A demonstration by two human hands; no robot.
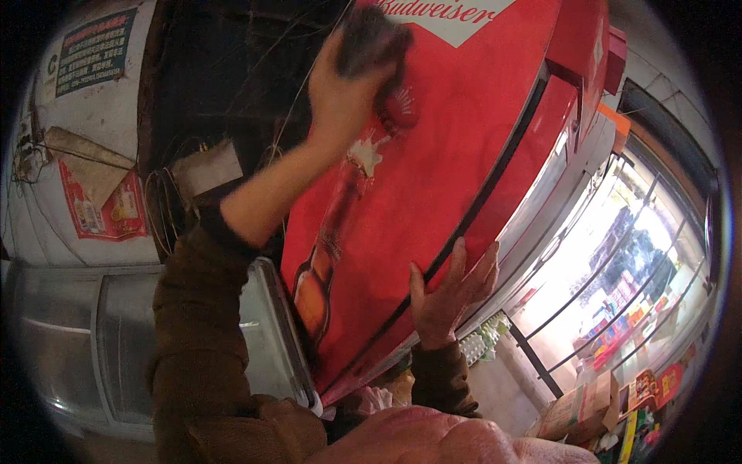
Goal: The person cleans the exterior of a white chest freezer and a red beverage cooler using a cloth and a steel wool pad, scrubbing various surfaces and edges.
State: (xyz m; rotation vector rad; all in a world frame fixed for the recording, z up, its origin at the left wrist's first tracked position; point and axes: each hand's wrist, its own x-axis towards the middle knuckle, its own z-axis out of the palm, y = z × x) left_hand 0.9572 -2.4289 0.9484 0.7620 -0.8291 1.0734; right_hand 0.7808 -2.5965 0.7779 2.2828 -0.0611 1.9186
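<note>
A red Budweiser beverage cooler (440, 174) fills the middle of the view, its side panel printed with a beer bottle (316, 278) and a bottle cap (402, 107). My left hand (345, 95) is raised at the upper part of this panel, fingers around a dark cloth (374, 43) that lies against the red surface. Hand and cloth are blurred. Lower down to the right, my right hand (443, 298) rests with spread fingers across the dark seal (487, 191) and the red door edge (522, 168). It holds nothing.
Left of the cooler stands a glass-topped chest freezer (122, 342). Loose cables (162, 203) and a pale box (208, 168) hang near the dark opening. A barred window (614, 272) is at the right, with egg trays (484, 339) and a cardboard box (579, 406) below.
</note>
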